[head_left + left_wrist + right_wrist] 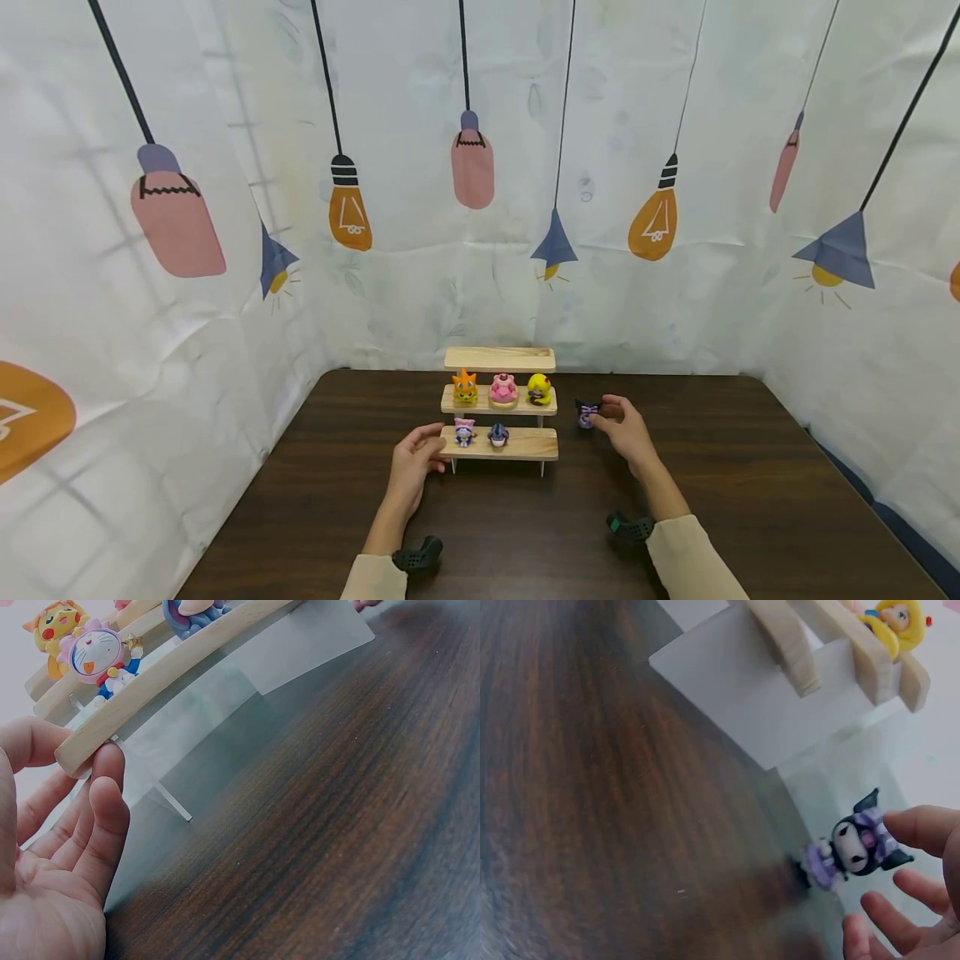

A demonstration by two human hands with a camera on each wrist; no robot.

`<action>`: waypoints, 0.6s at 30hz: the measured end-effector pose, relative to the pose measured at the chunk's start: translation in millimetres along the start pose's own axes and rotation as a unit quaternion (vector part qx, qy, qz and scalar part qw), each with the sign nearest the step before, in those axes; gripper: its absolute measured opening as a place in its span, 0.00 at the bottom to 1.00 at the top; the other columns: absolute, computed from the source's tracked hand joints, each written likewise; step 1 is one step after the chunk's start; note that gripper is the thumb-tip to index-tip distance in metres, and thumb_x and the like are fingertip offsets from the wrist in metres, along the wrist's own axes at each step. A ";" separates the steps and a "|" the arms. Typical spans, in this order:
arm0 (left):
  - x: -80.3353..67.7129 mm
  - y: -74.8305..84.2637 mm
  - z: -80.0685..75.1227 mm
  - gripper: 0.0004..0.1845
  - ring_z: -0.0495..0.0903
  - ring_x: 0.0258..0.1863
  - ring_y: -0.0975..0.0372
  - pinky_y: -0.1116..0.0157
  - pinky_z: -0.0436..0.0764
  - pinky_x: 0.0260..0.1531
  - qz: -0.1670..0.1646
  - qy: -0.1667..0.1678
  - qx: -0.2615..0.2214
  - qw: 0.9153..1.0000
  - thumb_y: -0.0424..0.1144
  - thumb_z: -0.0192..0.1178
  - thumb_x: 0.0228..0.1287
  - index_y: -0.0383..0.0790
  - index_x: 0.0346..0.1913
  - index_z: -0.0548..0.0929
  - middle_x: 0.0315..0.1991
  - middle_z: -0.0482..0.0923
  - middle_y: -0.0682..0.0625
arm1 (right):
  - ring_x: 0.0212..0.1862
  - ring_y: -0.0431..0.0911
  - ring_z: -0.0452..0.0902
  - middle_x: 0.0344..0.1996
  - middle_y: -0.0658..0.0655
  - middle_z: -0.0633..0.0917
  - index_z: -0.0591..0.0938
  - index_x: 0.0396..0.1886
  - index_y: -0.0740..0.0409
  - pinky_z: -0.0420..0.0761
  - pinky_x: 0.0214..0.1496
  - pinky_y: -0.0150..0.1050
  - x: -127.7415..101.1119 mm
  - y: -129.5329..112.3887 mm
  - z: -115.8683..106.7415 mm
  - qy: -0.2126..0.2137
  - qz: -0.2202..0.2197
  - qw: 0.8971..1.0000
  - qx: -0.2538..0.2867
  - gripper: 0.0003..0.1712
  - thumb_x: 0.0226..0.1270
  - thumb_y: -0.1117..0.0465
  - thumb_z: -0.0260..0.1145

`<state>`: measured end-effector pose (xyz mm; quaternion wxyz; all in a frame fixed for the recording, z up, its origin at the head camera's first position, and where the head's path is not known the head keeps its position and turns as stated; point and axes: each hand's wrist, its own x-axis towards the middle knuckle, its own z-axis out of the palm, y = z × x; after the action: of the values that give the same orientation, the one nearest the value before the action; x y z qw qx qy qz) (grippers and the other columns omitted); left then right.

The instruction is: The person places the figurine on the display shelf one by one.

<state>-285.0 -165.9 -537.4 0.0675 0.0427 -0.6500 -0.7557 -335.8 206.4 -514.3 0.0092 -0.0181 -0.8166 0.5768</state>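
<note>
Head view: stepped shelf [499, 443] standing on table [750, 467]
Left hand [417, 461]: fingers curling, gripping shelf's end
Right hand [621, 429]: half open, touching black figure [587, 412], grip unclear

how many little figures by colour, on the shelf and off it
orange: 1
pink: 1
yellow: 1
white and pink: 1
blue: 1
black and purple, off the shelf at the right hand: 1
total: 6

2 cream long sleeves [686, 554] end at bare forearms, each wrist carrying a black strapped device [417, 556] (camera mounts).
</note>
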 end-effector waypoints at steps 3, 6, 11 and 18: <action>0.0 -0.5 0.2 0.19 0.82 0.25 0.62 0.69 0.81 0.23 -0.003 0.001 -0.004 1.000 0.30 0.61 0.67 0.29 0.60 0.80 0.33 0.85 0.50 | 0.68 0.65 0.71 0.69 0.71 0.72 0.64 0.75 0.63 0.74 0.68 0.56 2.5 6.2 2.0 -0.010 0.005 1.000 0.002 0.36 0.74 0.57 0.66; 0.1 -1.0 0.3 0.19 0.82 0.25 0.61 0.69 0.81 0.23 -0.003 0.001 -0.003 1.000 0.30 0.60 0.67 0.28 0.60 0.80 0.32 0.85 0.50 | 0.67 0.64 0.72 0.69 0.72 0.72 0.65 0.75 0.64 0.75 0.67 0.56 4.7 9.8 2.5 -0.017 0.006 1.000 -0.001 0.36 0.74 0.57 0.66; 0.7 -0.4 0.2 0.18 0.82 0.25 0.61 0.69 0.81 0.23 -0.005 0.002 -0.006 1.000 0.30 0.60 0.67 0.30 0.59 0.80 0.32 0.85 0.50 | 0.67 0.64 0.72 0.69 0.73 0.72 0.67 0.74 0.61 0.76 0.66 0.56 9.6 12.6 2.0 -0.029 0.001 0.999 -0.020 0.34 0.74 0.56 0.66; 1.0 0.0 -0.1 0.19 0.82 0.25 0.61 0.69 0.81 0.24 -0.006 0.002 -0.003 1.000 0.29 0.60 0.68 0.29 0.60 0.80 0.32 0.84 0.50 | 0.67 0.64 0.73 0.66 0.72 0.75 0.73 0.70 0.60 0.77 0.64 0.56 15.1 13.0 1.7 -0.030 -0.007 0.999 -0.033 0.29 0.73 0.57 0.67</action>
<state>-286.0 -166.2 -537.4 0.0647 0.0481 -0.6472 -0.7581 -350.6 209.7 -527.2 -0.0114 0.0049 -0.8351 0.5500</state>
